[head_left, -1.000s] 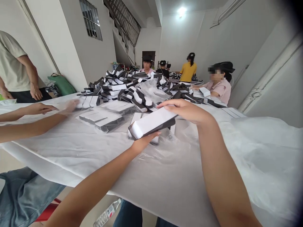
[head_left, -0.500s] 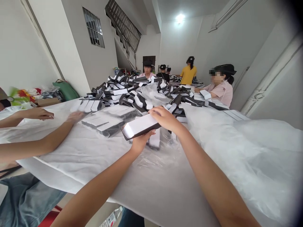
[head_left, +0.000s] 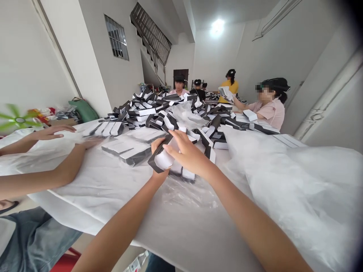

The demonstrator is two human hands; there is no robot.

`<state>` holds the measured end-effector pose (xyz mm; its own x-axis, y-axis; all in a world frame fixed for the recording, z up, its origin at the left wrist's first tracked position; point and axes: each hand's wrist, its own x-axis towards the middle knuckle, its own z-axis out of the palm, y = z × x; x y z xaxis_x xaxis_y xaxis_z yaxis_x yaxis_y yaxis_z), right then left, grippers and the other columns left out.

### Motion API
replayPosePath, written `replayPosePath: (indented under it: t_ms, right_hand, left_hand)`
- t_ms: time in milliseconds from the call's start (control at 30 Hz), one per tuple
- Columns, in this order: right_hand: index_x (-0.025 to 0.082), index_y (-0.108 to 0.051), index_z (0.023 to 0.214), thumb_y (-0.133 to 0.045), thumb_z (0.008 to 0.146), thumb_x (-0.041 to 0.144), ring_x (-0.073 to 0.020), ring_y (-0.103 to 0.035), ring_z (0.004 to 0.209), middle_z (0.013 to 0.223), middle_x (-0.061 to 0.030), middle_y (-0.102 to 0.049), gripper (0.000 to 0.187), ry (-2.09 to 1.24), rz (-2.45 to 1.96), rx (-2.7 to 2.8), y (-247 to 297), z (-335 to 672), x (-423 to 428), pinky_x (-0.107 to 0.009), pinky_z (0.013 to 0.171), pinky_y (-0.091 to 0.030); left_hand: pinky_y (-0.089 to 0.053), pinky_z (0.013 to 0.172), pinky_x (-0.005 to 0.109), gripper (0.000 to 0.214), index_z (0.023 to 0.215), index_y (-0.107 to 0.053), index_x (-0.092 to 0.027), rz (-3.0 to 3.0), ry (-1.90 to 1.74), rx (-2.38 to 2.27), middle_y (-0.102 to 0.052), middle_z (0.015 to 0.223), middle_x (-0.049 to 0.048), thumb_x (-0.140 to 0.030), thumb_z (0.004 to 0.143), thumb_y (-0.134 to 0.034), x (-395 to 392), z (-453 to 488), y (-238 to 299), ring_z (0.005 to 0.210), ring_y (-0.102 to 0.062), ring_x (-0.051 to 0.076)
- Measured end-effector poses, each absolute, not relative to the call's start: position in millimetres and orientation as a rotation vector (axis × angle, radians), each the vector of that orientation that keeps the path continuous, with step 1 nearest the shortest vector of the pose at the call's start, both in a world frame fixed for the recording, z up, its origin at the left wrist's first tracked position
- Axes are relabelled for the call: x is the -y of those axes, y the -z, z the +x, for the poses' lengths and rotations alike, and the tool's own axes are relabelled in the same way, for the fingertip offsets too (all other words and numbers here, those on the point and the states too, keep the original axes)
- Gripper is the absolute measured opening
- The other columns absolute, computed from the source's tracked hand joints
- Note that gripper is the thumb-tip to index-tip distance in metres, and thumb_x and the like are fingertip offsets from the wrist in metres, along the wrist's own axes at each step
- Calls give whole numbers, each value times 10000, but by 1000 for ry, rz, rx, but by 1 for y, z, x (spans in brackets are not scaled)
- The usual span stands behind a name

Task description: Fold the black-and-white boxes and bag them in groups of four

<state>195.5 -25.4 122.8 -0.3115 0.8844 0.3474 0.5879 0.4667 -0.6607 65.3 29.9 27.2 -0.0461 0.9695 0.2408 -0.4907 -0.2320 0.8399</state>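
My left hand (head_left: 157, 148) and my right hand (head_left: 185, 151) together grip a black-and-white cardboard box (head_left: 161, 156) above the white-covered table (head_left: 119, 192). The box is tilted up on end, with its white face partly hidden by my right fingers. Just beyond my hands, a large heap of similar boxes (head_left: 159, 113) spreads across the table. A clear plastic sheet (head_left: 187, 194) lies under and in front of my hands.
A co-worker's two hands (head_left: 68, 138) press on a row of white-and-black boxes (head_left: 126, 149) at the left. Further co-workers (head_left: 269, 104) sit or stand along the heap. A white plastic sheet (head_left: 297, 185) billows at the right.
The box has turned from lying lengthwise to tilted up on end, and my right hand has moved around its side. The co-worker's hands have stayed near the row of boxes.
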Motion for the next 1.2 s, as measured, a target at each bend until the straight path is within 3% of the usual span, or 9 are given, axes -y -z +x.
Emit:
replayPosePath:
  t_ms: [67,167,267,333,433,567,733,1033,1200]
  right_hand:
    - [329,-242,1510,-449,877,633,-278,-243,1448,1612,-40,-158,732,-566,-1219,1922,-116,194,17,-465,1113,-336]
    - [285,-311,1491,-525,828,637,-309,-416,1350,1589,-80,-233,781,-647,-1298,1782,-107,191,5,-448,1049,-421]
    - [284,-333,1490,-555,811,630,-279,-662,1025,1515,-108,-377,793,-998,-1258,1677,-97,184,-2,-419,828,-568]
    - [291,-280,1512,-587,813,586,-231,-703,862,1390,-103,-520,819,-1253,-1114,1592,-89,178,-6,-402,752,-597]
    - [288,-210,1530,-615,833,475,-196,-701,864,1171,-60,-646,828,-1375,-932,1530,-78,173,-11,-391,825,-589]
    - [294,-322,1475,-630,817,397,-175,-696,822,1190,-59,-627,734,-1098,-1097,1567,-74,182,-22,-381,866,-557]
    - [273,-382,1435,-595,826,435,-184,-678,864,1285,-89,-582,665,-769,-1221,1590,-78,200,-29,-365,868,-522]
    - [290,-480,1395,-566,837,404,-188,-616,966,1199,-63,-606,576,-632,-1301,1612,-79,203,-35,-367,917,-478]
    - [312,-469,1409,-560,843,413,-162,-587,942,1240,-61,-542,582,-560,-1254,1678,-80,208,-35,-354,925,-472]
  left_hand:
    - [-431,1054,330,680,1186,-615,-371,1182,-1774,-649,-590,1290,-19,-68,613,-819,-33,62,-29,1370,-402,260]
    - [-353,1119,360,641,1163,-629,-325,1519,-1920,-706,-527,1345,29,-113,593,-833,-41,54,-31,1370,-377,290]
    - [-334,1116,418,583,1242,-562,-285,1828,-1885,-907,-421,1431,82,-188,702,-757,-49,40,-33,1336,-400,306]
    - [-362,1083,432,522,1289,-523,-272,1926,-1838,-1071,-373,1463,92,-195,791,-658,-52,32,-35,1321,-415,298]
    - [-369,1079,404,544,1342,-493,-272,1959,-1843,-1121,-324,1503,88,-183,820,-617,-55,24,-38,1321,-420,275]
    - [-387,1075,372,643,1444,-363,-313,1622,-1906,-934,-292,1549,81,-240,856,-614,-59,28,-40,1232,-514,220]
    - [-486,963,439,580,1392,-434,-208,1033,-1436,-719,-566,1329,163,-476,894,-565,-64,40,-42,1027,-660,243]
    - [-462,1006,474,582,1321,-482,-251,1089,-1300,-577,-650,1173,75,-353,808,-738,-61,48,-33,988,-665,201]
    - [-489,954,383,571,1305,-505,-262,1096,-1308,-548,-674,1092,45,-348,797,-750,-64,46,-32,945,-671,174]
